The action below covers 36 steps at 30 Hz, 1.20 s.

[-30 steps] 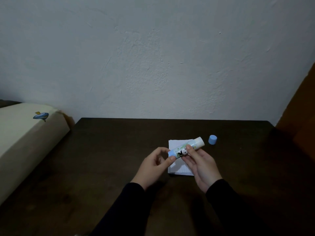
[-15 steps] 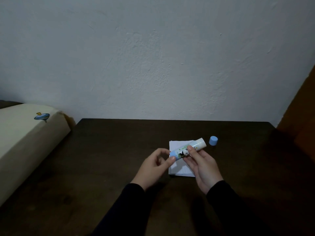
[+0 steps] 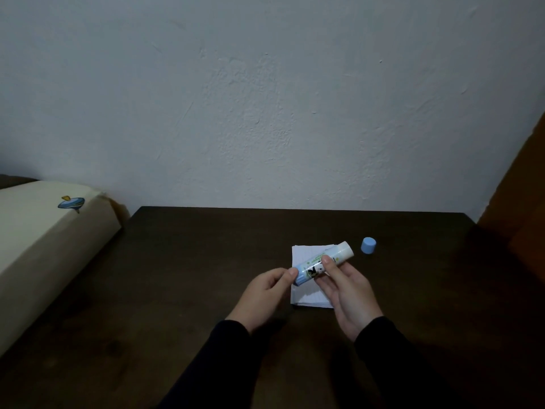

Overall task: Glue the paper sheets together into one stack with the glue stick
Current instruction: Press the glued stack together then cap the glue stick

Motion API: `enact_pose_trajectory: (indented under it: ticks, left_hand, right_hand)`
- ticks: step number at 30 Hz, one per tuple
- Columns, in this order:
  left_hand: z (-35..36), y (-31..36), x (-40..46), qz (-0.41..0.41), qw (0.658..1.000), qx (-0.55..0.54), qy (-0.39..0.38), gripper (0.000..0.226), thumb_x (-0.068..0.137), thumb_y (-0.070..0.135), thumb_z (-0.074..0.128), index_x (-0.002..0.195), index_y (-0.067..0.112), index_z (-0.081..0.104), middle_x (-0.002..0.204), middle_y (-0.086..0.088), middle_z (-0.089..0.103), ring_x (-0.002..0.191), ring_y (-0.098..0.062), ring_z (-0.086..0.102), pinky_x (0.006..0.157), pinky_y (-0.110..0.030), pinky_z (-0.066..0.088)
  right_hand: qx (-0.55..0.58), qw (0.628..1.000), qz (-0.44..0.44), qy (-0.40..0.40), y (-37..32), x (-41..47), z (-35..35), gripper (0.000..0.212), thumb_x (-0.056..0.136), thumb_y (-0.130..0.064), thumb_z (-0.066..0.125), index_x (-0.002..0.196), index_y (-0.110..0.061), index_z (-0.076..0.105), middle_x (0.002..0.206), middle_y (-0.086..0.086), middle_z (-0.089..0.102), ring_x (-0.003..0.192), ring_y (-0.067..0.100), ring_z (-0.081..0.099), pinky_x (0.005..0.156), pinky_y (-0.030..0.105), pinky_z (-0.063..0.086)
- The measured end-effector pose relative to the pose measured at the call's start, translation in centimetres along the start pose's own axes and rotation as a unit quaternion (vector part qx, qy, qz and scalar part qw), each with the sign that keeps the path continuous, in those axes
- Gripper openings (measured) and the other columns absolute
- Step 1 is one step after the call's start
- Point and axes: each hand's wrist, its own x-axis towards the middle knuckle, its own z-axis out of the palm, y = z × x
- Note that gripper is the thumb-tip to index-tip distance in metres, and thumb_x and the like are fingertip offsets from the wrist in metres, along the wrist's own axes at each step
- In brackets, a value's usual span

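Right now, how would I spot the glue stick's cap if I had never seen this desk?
Find the dark wooden table against the pale wall, then the white paper sheets lying right of its middle. Just past their far right corner stands the cap, alone on the bare wood. It is the only small light blue cylinder there, untouched by either hand.

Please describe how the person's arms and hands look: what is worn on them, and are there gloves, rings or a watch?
Both arms are covered by long, plain black sleeves that end at the wrists. The left hand and the right hand are bare, with no gloves. No ring, watch or bracelet shows on the visible parts. The picture is dim, so the fabric and small details of the sleeves cannot be told.
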Motion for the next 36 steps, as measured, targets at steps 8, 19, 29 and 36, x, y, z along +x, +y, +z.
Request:
enact_pose_trajectory:
  ticks: [8,19,29,36]
  left_hand:
    - [-0.11,-0.12,0.11,0.044,0.998,0.033,0.019,0.021,0.086,0.037,0.068,0.104,0.031,0.062,0.060,0.014,0.050,0.059,-0.003,0.045,0.057,-0.018,0.039]
    - [0.32,-0.10,0.06,0.002,1.000,-0.017,-0.007,0.032,0.091,0.051,0.051,0.077,0.028,0.069,0.061,0.011,0.049,0.057,-0.008,0.042,0.058,-0.028,0.034]
    - [-0.02,-0.01,-0.02,0.053,0.998,0.022,0.013,0.015,0.088,0.044,0.063,0.099,0.034,0.062,0.059,0.016,0.048,0.058,-0.003,0.045,0.059,-0.022,0.038]
    - [0.33,-0.57,0.33,0.029,1.000,-0.005,-0.005,0.021,0.095,0.044,0.051,0.094,0.029,0.065,0.061,0.016,0.053,0.058,-0.002,0.047,0.060,-0.025,0.038]
  right_hand:
    - [0.010,1.000,-0.008,-0.003,0.01,0.13,-0.18,0.013,0.093,-0.008,0.058,0.103,-0.015,0.061,0.110,0.010,0.067,0.105,0.021,0.063,0.094,0.034,0.048]
    - [0.019,1.000,-0.009,-0.005,0.21,0.11,-0.04,0.014,0.092,-0.010,0.058,0.105,-0.014,0.062,0.107,0.011,0.069,0.102,0.021,0.066,0.085,0.032,0.052]
    - [0.028,0.999,-0.022,0.003,0.06,0.05,0.04,0.011,0.091,-0.007,0.059,0.098,-0.015,0.062,0.103,0.010,0.069,0.099,0.020,0.066,0.093,0.036,0.049]
    - [0.026,0.999,-0.020,0.000,0.17,0.13,0.01,0.013,0.092,-0.007,0.059,0.102,-0.014,0.062,0.107,0.011,0.069,0.101,0.021,0.065,0.092,0.035,0.050]
